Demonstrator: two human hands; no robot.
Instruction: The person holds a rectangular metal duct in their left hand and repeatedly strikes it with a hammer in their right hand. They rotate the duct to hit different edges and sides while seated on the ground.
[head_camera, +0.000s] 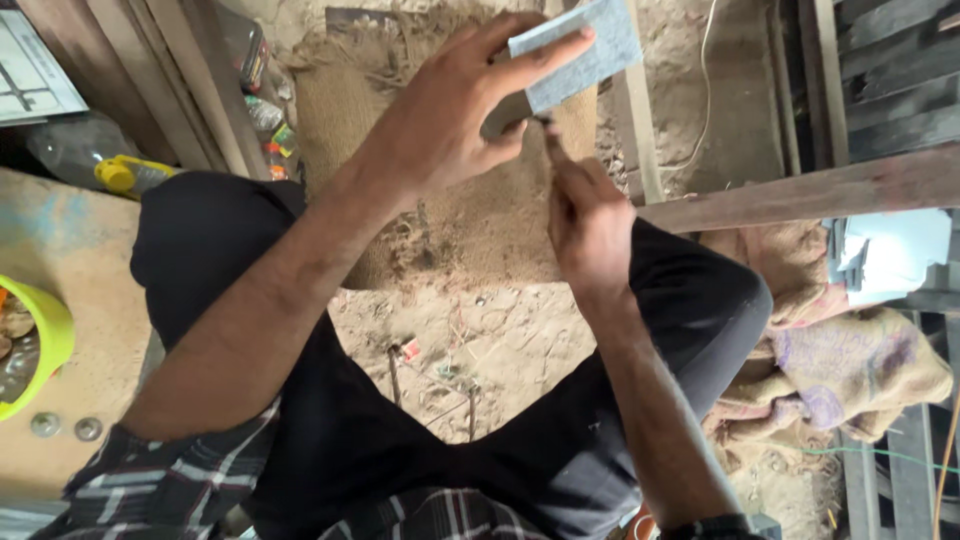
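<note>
The left hand (450, 110) pinches a pale blue-grey sheet (580, 50) between thumb and fingers, its far edge jutting free past the fingertips. Just beside it, the right hand (590, 225) is pressed closed, its fingertips meeting the sheet's lower edge. Beneath both hands lies burlap sacking (480, 230) on the sandy floor (500, 340); a wooden beam (800, 190) runs close to the right.

The left forearm is stretched from seven o'clock toward one o'clock, its hand (450, 110) raised with fingers extended and thumb pressed in a pinching grip, while the right forearm is brought up from five o'clock, its hand (588, 225) curled closed just below.
</note>
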